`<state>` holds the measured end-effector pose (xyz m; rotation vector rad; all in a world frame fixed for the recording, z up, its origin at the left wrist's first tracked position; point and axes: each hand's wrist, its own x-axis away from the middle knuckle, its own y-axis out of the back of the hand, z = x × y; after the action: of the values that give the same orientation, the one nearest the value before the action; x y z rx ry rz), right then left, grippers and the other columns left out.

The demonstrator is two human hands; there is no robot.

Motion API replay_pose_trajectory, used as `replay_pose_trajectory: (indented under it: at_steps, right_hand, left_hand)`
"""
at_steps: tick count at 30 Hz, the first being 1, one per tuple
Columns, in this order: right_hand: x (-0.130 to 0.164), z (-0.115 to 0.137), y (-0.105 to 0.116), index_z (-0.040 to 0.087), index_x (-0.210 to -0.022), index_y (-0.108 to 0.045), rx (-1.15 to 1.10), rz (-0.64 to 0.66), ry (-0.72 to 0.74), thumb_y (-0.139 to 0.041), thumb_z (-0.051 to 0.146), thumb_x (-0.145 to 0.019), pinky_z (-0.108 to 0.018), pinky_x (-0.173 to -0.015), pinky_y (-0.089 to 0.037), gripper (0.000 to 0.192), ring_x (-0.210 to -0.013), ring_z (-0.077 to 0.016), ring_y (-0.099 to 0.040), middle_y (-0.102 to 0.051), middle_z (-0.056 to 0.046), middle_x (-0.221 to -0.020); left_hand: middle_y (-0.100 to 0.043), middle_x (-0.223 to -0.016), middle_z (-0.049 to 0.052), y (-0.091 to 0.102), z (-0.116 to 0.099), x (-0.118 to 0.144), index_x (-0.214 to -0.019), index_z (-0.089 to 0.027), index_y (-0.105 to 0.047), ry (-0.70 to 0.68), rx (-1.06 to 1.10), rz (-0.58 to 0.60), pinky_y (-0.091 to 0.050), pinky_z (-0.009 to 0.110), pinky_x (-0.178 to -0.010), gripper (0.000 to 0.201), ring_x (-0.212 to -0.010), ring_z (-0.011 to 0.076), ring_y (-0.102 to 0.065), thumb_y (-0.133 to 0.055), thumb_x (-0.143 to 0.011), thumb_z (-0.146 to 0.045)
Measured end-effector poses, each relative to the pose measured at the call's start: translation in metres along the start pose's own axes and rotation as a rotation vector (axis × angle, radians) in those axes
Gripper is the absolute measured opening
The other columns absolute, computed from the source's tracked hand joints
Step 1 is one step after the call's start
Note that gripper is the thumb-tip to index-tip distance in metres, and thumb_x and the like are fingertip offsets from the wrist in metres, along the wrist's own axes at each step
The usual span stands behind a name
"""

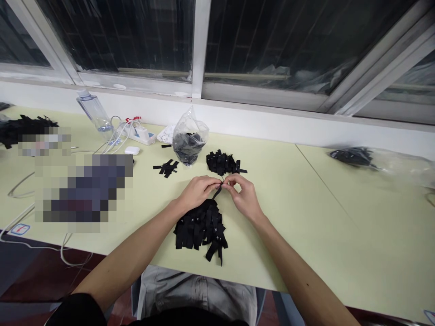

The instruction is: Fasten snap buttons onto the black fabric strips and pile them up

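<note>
My left hand [201, 190] and my right hand [242, 192] meet above the table, thumbs and fingertips pinched together. Between them hangs a short black fabric strip [217, 192], gripped near its upper end by both hands. Whether a small part is attached to it is too fine to make out. Just below my hands lies a large pile of black strips [200, 226], some with small light marks. A second pile of black strips [222, 162] sits right behind my fingers. To its left are a few loose strips [166, 167].
A clear plastic bag [190, 140] of dark pieces stands behind the loose strips. Farther left are a water bottle [97, 115], a power strip [141, 133], a white earphone case [132, 150] and cables. Another bag [356, 157] lies at right, below the windows.
</note>
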<state>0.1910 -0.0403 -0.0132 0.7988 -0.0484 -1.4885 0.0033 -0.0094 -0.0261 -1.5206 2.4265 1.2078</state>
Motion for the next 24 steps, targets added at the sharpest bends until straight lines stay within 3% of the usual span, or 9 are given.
replay_pose_trajectory:
  at_steps: [13, 24]
  right_hand:
    - [-0.0004, -0.0013, 0.0008, 0.023, -0.082, -0.062, -0.006, 0.036, 0.014, -0.057, 0.023, -0.088, -0.036, -0.072, -0.044, 0.008, -0.074, -0.0203, -0.053, -0.06, -0.004, -0.081]
    - [0.0008, -0.0003, 0.0004, 0.023, -0.083, -0.062, 0.017, 0.06, 0.026, -0.056, 0.02, -0.089, -0.036, -0.073, -0.044, 0.009, -0.074, -0.0201, -0.053, -0.06, -0.004, -0.082]
  left_hand:
    - [-0.068, -0.083, 0.003, 0.0022, -0.0035, 0.0004, -0.096, -0.022, -0.068, -0.047, -0.044, 0.037, -0.045, 0.028, -0.075, 0.028, -0.079, 0.0172, -0.061, -0.041, -0.099, -0.027]
    - [-0.068, -0.088, 0.003, 0.0016, -0.0028, 0.0009, -0.099, -0.022, -0.066, -0.04, -0.068, 0.053, -0.044, 0.028, -0.076, 0.028, -0.081, 0.0173, -0.061, -0.039, -0.1, -0.028]
